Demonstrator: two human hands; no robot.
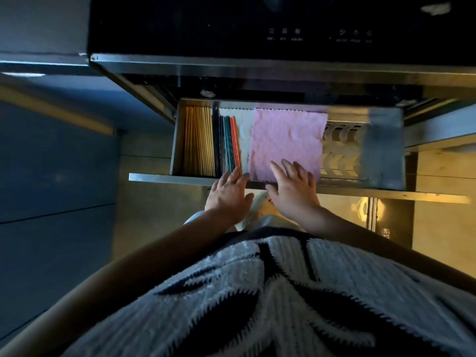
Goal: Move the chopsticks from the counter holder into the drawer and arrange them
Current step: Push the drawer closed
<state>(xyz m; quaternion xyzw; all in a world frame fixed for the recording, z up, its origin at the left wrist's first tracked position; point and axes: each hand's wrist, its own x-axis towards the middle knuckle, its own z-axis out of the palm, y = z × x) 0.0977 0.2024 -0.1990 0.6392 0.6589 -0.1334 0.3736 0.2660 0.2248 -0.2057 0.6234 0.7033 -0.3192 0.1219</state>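
Dim kitchen, drawer (pixel 155 177) open | we're resting left grip (pixel 228 192) by the chopsticks (pixel 231 143), right grip (pixel 294 187) on pink cloth (pixel 286 140), both wide, empty | reckon nudging ends flush, gently, works

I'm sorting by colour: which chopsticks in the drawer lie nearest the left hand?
The orange-red chopsticks, the rightmost set beside the white cloth; the left hand lies at their near ends.

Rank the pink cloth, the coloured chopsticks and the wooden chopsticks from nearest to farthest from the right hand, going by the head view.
1. Pink cloth: mid-drawer, the fingers of the right hand lie over its near edge.
2. Coloured chopsticks: left of the cloth.
3. Wooden chopsticks: far left of the drawer.
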